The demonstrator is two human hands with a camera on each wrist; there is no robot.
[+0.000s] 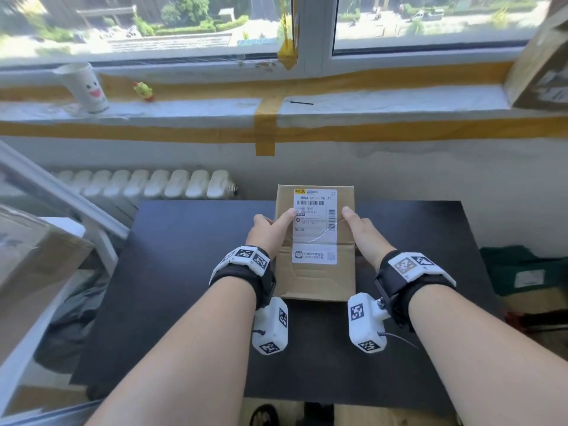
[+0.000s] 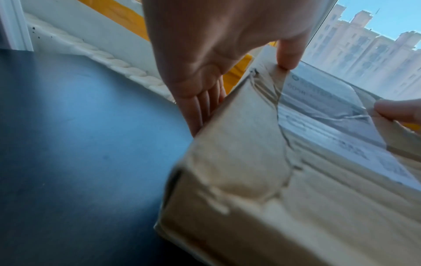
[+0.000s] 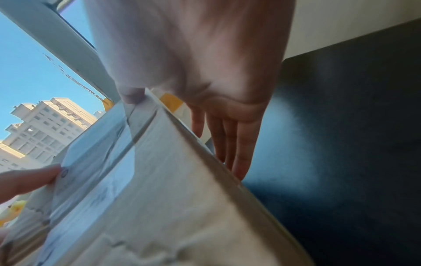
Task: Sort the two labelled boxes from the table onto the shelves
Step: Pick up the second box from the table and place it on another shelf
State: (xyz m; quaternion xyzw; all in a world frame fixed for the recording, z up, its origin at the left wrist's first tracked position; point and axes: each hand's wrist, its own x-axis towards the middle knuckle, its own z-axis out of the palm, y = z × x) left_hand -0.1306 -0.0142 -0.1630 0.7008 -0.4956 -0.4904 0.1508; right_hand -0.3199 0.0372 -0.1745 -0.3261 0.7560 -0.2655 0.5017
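A bright window with a taped sill fills the top of the head view, and below it we stand at a dark table (image 1: 190, 272) in the lower middle of the frame. One cardboard box (image 1: 313, 281) sits at the centre of the picture, its white shipping label (image 1: 315, 226) facing up, its long axis running away from us toward the window.

Our left hand (image 1: 267, 232) grasps the box's left flank and our right hand (image 1: 362, 235) its right flank. Each thumb lies on the top face at the label's edge; the wrist views show the fingers (image 2: 200, 108) of each hand running straight down the side walls toward the tabletop. Whether the box has left the table we cannot tell.

The hands sit symmetrically, neither nearer. A white shelf frame (image 1: 61, 198) shows at the left edge of the frame, with another box (image 1: 33, 253) blurred there, and a third box (image 1: 541, 72) at the upper right. We judge the carry will swing sideways; which way depends on the label.
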